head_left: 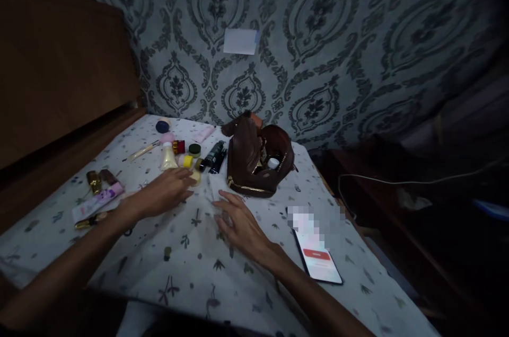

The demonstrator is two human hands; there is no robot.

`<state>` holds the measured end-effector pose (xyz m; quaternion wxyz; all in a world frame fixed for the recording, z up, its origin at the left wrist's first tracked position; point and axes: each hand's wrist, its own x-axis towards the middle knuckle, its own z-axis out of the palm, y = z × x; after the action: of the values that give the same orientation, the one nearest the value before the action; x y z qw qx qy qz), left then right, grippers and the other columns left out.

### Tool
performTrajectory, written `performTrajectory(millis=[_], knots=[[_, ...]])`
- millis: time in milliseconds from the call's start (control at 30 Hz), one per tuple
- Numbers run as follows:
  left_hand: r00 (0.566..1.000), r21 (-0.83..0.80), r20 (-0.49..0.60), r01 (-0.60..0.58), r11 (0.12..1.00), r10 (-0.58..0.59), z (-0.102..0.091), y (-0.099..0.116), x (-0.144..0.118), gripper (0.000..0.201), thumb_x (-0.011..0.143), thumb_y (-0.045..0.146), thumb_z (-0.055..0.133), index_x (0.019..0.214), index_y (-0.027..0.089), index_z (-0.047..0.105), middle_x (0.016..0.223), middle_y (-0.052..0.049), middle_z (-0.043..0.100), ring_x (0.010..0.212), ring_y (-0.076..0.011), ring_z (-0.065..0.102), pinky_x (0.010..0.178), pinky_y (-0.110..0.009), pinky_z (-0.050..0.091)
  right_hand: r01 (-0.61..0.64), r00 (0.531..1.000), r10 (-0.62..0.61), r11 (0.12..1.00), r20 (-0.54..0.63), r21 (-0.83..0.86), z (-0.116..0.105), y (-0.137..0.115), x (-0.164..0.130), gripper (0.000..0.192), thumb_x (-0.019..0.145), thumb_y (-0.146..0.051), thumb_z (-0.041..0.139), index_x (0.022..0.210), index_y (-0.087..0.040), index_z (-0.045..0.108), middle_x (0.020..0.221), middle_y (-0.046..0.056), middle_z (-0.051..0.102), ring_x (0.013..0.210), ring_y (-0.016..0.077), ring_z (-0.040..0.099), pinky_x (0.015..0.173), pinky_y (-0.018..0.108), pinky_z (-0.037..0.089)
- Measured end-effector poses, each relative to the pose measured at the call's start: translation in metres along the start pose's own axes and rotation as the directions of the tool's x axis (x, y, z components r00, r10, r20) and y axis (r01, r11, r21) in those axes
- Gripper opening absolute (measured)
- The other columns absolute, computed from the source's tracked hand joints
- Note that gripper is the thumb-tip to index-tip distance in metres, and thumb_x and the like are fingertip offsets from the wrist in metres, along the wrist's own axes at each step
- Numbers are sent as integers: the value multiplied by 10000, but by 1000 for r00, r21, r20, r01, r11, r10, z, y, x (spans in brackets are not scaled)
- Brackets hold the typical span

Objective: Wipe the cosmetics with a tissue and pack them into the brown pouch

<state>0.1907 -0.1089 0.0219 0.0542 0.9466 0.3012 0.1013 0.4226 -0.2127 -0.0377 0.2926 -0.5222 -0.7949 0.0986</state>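
My left hand is palm down over the cloth, its fingers stretched out beside a small pale yellow round item. The fingertips touch or nearly touch it; which one I cannot tell. My right hand hovers low or rests on the cloth with fingers apart and slightly curved, near a thin white sheet-like piece. Nothing shows in its grasp. Just beyond stands a dark brown bag, unzipped, with a white-capped item inside. A cream tube stands behind my left hand.
Dark tubes, a dark green-lidded jar, a yellow-capped bottle and a brush lie around. A purple-white tube is at left. A lit phone lies at right. A patterned wall stands behind.
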Motion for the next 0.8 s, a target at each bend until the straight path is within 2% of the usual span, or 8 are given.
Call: performTrajectory(millis=[100,200,300,400,467,567,667,800], knots=[[998,10,-61,-13,1000,13,22,15,-14,302,963,248,488,1218,168,629,1388,-160,569,1346,-289,473,1130,-485,364,-110,991,117,988,65,-110,17,0,8,470,882,-217,576,1335,-94,557,1472,219,447,1369,317,420,1093,481,402],[997,-36,-76,-20,999,18,36,23,-22,314,970,248,470,1238,171,615,1378,-149,584,1327,-278,501,1128,-481,384,-160,982,172,976,75,-150,27,-1,17,395,878,-139,549,1265,-113,625,1369,187,566,1286,300,492,1073,471,417],[995,-104,-103,-25,994,14,46,25,-25,361,983,263,439,1312,167,552,1389,-147,574,1320,-259,510,1116,-453,410,-143,990,143,989,7,-41,32,-2,18,350,865,-31,470,1057,-168,729,1068,123,720,1070,243,603,972,407,489],[993,-204,-114,-9,979,-15,56,28,-23,461,979,288,450,1426,181,420,1481,-148,476,1377,-254,440,1135,-450,388,-197,974,212,965,-73,171,34,-5,15,338,836,-31,485,930,-212,755,898,74,744,917,222,645,862,374,528],[994,-272,-103,14,962,-44,63,32,-19,540,974,313,464,1480,180,326,1528,-160,402,1420,-258,372,1152,-459,357,-243,949,301,891,-98,382,36,-8,12,270,823,-95,529,896,-221,756,891,55,751,878,216,669,841,368,534],[993,-388,-83,45,921,-83,71,38,-13,577,978,333,462,1498,170,274,1515,-167,407,1409,-245,380,1152,-444,354,-264,887,451,667,-96,696,40,-8,11,143,774,-216,626,851,-206,747,855,44,755,812,209,686,790,343,537],[988,-470,-112,39,882,-103,76,38,-8,482,976,319,471,1421,152,393,1393,-152,533,1303,-234,484,1106,-411,399,-232,814,575,452,-83,861,44,-5,10,136,711,-292,726,810,-199,731,789,27,741,750,183,665,727,298,515],[980,-453,-163,31,891,-117,78,37,-6,204,982,299,456,1059,176,599,1038,-87,658,1022,-220,581,914,-361,489,-218,786,614,380,-69,899,42,-4,9,193,672,-322,783,806,-193,731,755,22,720,724,168,631,702,282,491]])
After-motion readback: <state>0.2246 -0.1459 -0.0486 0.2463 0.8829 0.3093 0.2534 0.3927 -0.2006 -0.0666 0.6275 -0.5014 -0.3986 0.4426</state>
